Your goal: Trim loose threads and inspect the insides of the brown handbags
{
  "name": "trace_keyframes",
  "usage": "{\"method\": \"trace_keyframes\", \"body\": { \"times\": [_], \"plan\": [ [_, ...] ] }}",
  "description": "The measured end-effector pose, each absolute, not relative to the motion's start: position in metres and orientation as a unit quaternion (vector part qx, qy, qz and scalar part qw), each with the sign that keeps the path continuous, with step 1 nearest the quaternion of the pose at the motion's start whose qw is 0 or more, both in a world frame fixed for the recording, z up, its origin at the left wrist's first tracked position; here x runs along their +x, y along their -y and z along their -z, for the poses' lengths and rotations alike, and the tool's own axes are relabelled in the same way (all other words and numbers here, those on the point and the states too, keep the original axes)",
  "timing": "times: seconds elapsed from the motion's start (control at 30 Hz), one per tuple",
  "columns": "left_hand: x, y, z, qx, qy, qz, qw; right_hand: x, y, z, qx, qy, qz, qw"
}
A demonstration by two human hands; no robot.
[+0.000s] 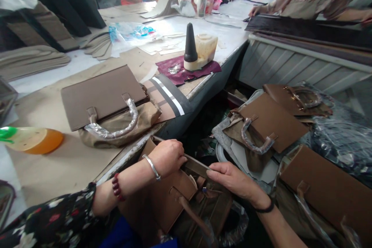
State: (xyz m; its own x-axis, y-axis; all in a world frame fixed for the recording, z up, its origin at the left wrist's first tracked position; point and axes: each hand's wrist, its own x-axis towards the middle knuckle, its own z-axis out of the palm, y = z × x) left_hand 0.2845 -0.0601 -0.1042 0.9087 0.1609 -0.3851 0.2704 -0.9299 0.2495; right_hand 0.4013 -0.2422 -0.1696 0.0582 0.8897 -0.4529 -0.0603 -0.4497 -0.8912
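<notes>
A brown handbag [174, 205] lies across my lap, its lining and plastic-wrapped handles showing. My left hand [167, 157] is closed over the bag's upper edge, fingers curled down and partly hidden. On the same edge, farther right, my right hand [229, 178] pinches the rim between thumb and fingers. A second brown handbag [101, 93] rests on the worktable just beyond my left hand, its wrapped handle [116, 128] toward me.
On the worktable [58, 170] stand a glue container with a black cone [190, 44] on purple cloth [171, 73] and, at left, an orange-liquid bottle [43, 140]. More handbags [279, 120] lie at right. A co-worker [302, 0] stands behind a ribbed panel [290, 62].
</notes>
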Motion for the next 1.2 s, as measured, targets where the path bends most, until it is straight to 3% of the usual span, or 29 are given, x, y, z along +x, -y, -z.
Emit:
{"method": "trace_keyframes", "body": {
  "times": [0.27, 0.77, 1.2],
  "plan": [
    [0.286, 0.062, 0.113, 0.965, -0.136, 0.175, 0.143, 0.397, 0.194, 0.163, -0.672, 0.51, -0.455, 0.286],
    [0.282, 0.046, 0.086, 0.945, -0.108, 0.254, 0.176, 0.391, 0.198, 0.167, -0.677, 0.519, -0.41, 0.324],
    [0.272, 0.032, 0.093, 0.945, -0.171, 0.203, 0.192, 0.393, 0.2, 0.172, -0.666, 0.515, -0.429, 0.329]
  ]
}}
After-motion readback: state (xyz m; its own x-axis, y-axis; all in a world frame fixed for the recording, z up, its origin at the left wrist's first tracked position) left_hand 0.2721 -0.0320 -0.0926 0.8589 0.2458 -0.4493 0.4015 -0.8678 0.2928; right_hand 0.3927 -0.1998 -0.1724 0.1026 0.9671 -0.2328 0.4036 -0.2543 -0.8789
